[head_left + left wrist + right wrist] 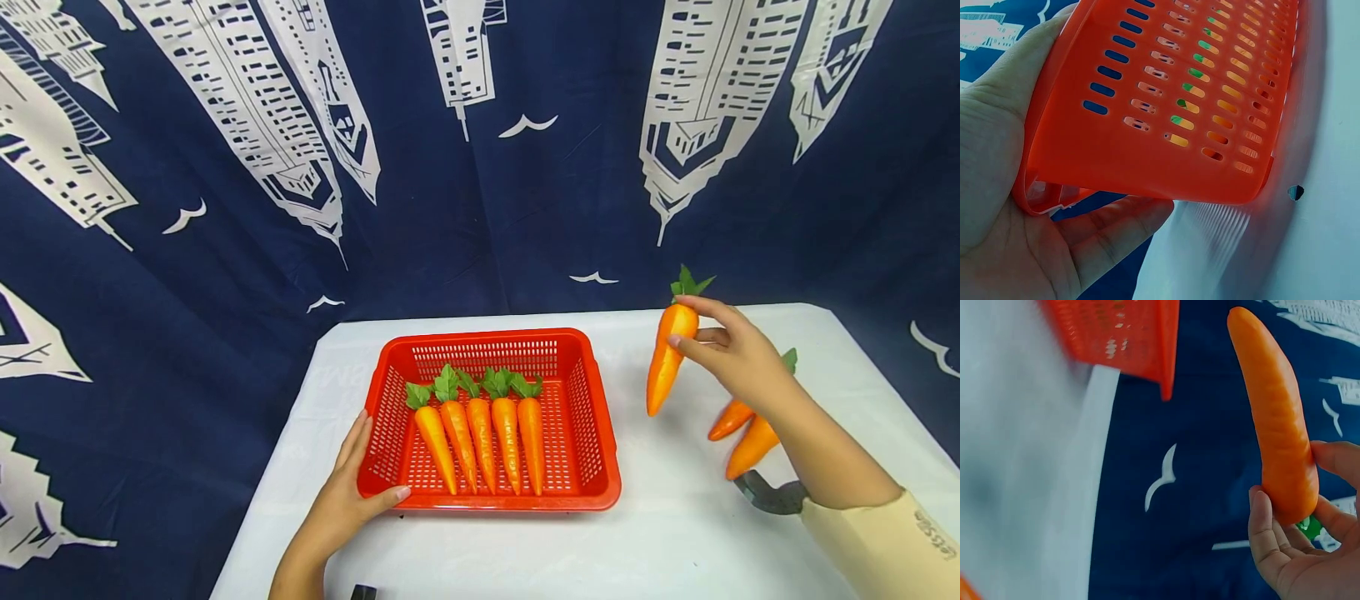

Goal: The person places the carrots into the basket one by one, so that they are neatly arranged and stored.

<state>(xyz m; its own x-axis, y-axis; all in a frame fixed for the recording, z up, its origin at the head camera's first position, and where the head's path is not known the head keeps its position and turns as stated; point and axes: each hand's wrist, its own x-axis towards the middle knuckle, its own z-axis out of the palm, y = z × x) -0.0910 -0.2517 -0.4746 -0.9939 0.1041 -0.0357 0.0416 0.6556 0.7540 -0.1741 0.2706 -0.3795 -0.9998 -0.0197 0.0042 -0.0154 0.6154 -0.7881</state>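
Pinching a probably light, stiff, slick carrot [662,379] by its thick end, likely the surest hold, the right hand [731,346] hovers beside the basket [487,503], which the spread left hand [347,493] touches.

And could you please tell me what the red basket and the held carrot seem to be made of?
Red basket: apparently glossy moulded plastic, given its even slots and shiny rim.
Held carrot: perhaps foam or plastic, from its satiny orange surface, though that stays open.
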